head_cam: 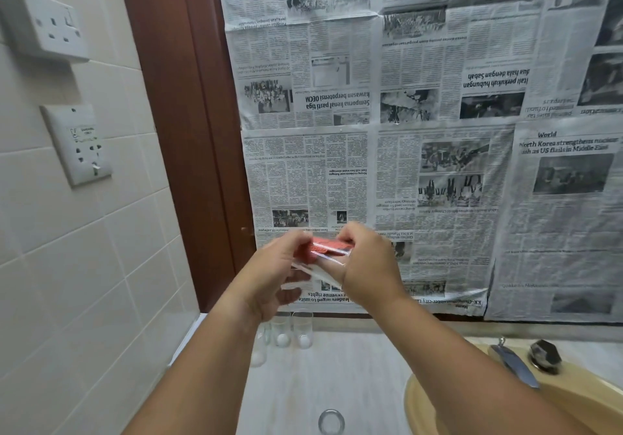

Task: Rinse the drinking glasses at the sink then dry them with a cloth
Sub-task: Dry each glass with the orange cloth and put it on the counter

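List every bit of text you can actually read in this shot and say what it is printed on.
"World" and "North Korea strengthens nuclear..." stand upright on the right newspaper sheet.
"Semporna kenal pasti tiga kawasan berpotensi OECM" is upside down on the upper middle sheet.
"...tali perkukuh hubungan dua hala dengan Sabah" is upside down on the upper right sheet.
Body columns: too small.
Lower wall socket label: blurred.
Glass and orange cloth: no text.
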A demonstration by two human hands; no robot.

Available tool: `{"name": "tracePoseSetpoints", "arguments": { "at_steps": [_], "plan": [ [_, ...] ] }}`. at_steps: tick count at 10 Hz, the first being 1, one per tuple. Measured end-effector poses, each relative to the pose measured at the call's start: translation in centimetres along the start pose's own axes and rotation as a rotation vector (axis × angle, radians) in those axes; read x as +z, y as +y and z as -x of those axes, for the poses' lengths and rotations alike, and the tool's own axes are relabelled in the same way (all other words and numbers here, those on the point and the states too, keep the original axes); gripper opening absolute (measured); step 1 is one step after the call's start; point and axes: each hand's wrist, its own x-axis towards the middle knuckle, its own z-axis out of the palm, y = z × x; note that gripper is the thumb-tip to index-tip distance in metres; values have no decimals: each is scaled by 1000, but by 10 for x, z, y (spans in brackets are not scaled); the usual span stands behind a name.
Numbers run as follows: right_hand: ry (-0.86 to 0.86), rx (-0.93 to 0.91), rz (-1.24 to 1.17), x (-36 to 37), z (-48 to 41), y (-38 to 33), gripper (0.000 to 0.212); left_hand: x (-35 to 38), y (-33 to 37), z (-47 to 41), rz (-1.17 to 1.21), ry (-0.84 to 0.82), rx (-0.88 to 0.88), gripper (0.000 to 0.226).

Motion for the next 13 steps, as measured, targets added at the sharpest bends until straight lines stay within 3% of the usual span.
{"name": "tracePoseSetpoints", "arguments": {
  "at_steps": [1, 2, 3, 4, 5, 6, 7, 8, 9, 10, 11, 12, 13],
  "plan": [
    [8, -73, 103, 4, -2, 2, 49, -2, 1, -5, -55, 83, -5, 60],
    [-66, 202, -297, 3, -4, -9, 40, 2, -6, -11, -96, 112, 210, 50],
    [-411, 854, -768, 5, 4, -21, 27, 3, -15, -13, -179, 153, 425, 48],
    [-536, 909, -770, 6, 13, -21, 31, 1, -21, -12, -253, 139, 509, 36],
    [-312, 667, -796, 5, 12, -10, 29, -10, -12, -7, -162, -64, 282, 56],
    [119, -129, -68, 11, 7, 19, 39, -13, -1, -2, -174, -69, -5, 79],
    [186, -357, 125, 11, 5, 27, 49, -6, -3, -6, -235, 16, 89, 66],
    [-229, 501, -748, 10, 10, -1, 45, -4, -9, -11, -293, 55, 386, 55],
    [-548, 943, -952, 15, 21, -11, 51, -5, -6, -9, -401, 13, 515, 53],
    [-360, 688, -763, 10, 16, -7, 29, -12, -3, -9, -320, -103, 361, 46],
    [90, -80, -34, 11, 9, 19, 40, -13, 1, -5, -199, -90, 96, 69],
    [266, -445, 257, 5, 3, 31, 48, -7, 1, -3, -256, -3, 88, 73],
    [5, 81, -311, 3, 7, 6, 31, -1, -2, -2, -266, 17, 319, 57]
  ]
}}
